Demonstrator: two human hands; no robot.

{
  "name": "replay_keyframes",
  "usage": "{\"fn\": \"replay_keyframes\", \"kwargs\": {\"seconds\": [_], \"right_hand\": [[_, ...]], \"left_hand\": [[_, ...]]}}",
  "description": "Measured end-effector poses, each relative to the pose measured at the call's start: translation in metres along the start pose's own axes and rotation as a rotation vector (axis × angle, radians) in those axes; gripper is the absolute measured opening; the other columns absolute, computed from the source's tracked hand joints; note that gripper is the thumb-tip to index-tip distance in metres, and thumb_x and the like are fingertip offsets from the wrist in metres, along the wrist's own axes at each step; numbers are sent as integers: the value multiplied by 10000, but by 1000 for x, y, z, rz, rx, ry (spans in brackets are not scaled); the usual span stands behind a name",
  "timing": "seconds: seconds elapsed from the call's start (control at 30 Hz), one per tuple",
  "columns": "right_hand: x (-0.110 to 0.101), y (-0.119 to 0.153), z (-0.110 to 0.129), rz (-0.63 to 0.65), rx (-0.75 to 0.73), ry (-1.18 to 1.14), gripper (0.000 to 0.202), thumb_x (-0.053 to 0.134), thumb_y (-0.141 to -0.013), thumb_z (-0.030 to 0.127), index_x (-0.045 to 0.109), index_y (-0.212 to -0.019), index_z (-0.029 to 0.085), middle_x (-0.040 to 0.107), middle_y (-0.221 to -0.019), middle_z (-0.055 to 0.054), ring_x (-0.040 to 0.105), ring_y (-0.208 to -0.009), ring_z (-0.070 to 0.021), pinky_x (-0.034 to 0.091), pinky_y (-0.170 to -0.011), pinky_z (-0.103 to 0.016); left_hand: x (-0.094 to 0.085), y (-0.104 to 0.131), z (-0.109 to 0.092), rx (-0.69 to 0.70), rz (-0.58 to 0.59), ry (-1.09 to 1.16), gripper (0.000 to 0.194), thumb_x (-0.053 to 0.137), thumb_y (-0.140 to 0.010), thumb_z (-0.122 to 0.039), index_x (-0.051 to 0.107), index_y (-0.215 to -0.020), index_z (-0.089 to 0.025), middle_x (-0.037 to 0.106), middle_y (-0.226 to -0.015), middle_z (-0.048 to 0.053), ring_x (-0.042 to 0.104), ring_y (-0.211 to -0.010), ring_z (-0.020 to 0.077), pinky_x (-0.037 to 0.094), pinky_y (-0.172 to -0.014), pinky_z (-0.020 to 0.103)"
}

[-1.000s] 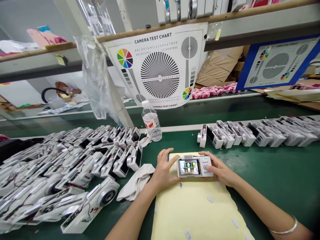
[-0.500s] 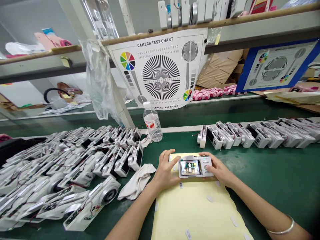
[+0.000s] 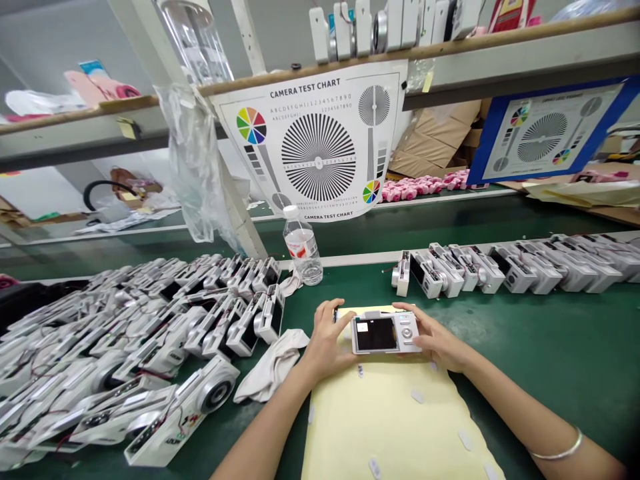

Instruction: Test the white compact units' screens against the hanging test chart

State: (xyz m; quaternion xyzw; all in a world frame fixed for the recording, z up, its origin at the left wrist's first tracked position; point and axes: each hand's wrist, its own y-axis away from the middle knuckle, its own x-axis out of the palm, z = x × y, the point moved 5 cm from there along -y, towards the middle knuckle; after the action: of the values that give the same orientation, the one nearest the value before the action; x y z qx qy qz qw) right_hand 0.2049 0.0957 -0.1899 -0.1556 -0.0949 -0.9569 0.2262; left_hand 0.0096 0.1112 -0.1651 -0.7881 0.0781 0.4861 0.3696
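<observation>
A white camera (image 3: 384,333) is held upright above a yellow sheet (image 3: 395,413), its screen side facing me. My left hand (image 3: 327,340) grips its left end, thumb at the top corner. On the right end, my right hand (image 3: 435,339) has a finger along the top and the thumb near the lower buttons. The screen is mostly black with a small white patch at its upper left. Small pale pieces lie on the yellow sheet.
Many white camera bodies (image 3: 180,413) cover the left side, beside a white cloth (image 3: 273,367). A water bottle (image 3: 303,247) stands in front of a hanging test chart (image 3: 319,150). More cameras (image 3: 520,270) line the back right, below a blue-framed chart (image 3: 543,137).
The screen has gone from a grid of coloured icons to mostly black. My right thumb has moved down from the round button. The view has shifted slightly.
</observation>
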Motion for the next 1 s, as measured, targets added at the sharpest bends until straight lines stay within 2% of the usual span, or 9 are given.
{"fn": "replay_keyframes", "kwargs": {"seconds": [0.23,0.33,0.57,0.73,1.0], "right_hand": [[-1,-2,-2,-11,19,26,645,639,-636,197,332,-1199,269,464,-1240,-72,583,-972,-215,509,-829,-400],[-1,-1,0,-29,-13,37,607,629,-645,192,346,-1177,269,482,-1209,-64,578,-974,-210,515,-812,-390],[-2,0,0,-81,16,61,548,617,-682,237,346,-1156,278,527,-1105,-47,589,-950,-228,517,-784,-421],[-3,-1,1,-129,1,76,501,628,-661,241,379,-1094,269,522,-1099,-40,581,-941,-221,537,-732,-388],[-2,0,1,-121,13,65,526,602,-690,273,358,-1156,293,519,-1099,-38,593,-903,-217,523,-745,-408]], "left_hand": [[0,-1,-1,-2,5,26,552,698,-579,-369,533,-1069,-174,350,-1214,135,307,-1131,314,345,-931,510],[-1,0,-1,5,-10,20,557,692,-596,-380,523,-1081,-165,345,-1219,141,300,-1133,315,340,-933,513],[-2,0,-4,25,-22,11,591,716,-568,-392,522,-1084,-178,352,-1227,144,306,-1134,322,341,-921,529],[-2,-1,-6,27,-26,11,568,715,-558,-384,533,-1058,-185,377,-1214,142,327,-1119,322,351,-906,534],[-4,1,-6,53,-52,-13,566,699,-577,-376,521,-1075,-176,363,-1216,144,307,-1123,325,341,-915,537]]}}
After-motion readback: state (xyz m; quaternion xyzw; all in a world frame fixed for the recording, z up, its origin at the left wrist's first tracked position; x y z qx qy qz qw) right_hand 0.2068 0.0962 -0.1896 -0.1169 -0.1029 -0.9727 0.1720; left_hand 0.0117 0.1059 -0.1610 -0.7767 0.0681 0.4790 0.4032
